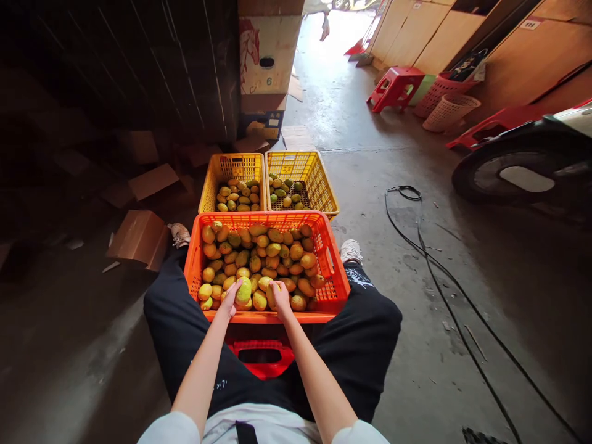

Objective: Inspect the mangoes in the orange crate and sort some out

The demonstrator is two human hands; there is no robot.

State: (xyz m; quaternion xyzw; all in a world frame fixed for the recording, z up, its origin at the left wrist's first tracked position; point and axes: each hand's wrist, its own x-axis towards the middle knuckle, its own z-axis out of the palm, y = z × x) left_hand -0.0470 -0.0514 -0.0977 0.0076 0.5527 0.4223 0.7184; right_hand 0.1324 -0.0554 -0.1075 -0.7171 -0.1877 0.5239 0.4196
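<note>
An orange-red plastic crate (341,280) stands between my legs, filled with yellow and greenish mangoes (272,250). Over its near side, my left hand (230,300) is closed on a yellow-green mango (243,291), thumb along its side. A little to the right, my right hand (280,298) grips another mango (271,297), mostly covered by the fingers. Behind the orange-red crate are two yellow crates side by side. The left yellow crate (206,185) has many mangoes in it; the right yellow crate (324,185) has fewer, several of them green.
A red stool (261,370) shows below the crate. Cardboard boxes (139,239) lie at the left, with stacked cartons (266,68) farther back. A black cable (435,262) runs over the floor at right, near a vehicle wheel (513,169). Another red stool (396,86) and baskets (449,111) stand beyond.
</note>
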